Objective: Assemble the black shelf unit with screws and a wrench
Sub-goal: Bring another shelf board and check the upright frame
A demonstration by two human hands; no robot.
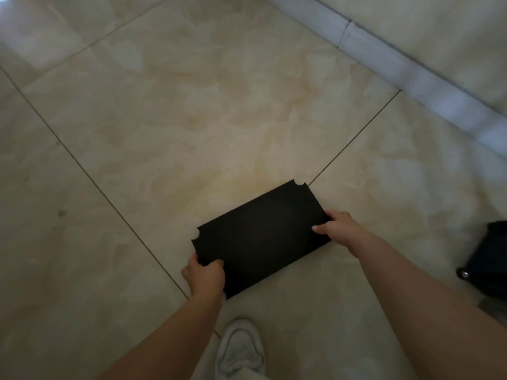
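We find no text, label, brand, number or sign that can be read anywhere in this view. The black shelf panel (260, 237) shows us a plain dark face with no print on it, and the white shoe (241, 349) shows no logo that we can make out. The dark object (491, 259) at the right edge is too blurred for us to tell whether it carries any marking.

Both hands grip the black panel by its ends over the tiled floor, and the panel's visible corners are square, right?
Not quite. The head view shows both hands, left and right, gripping the panel over the floor, but its visible corners have rounded notches.
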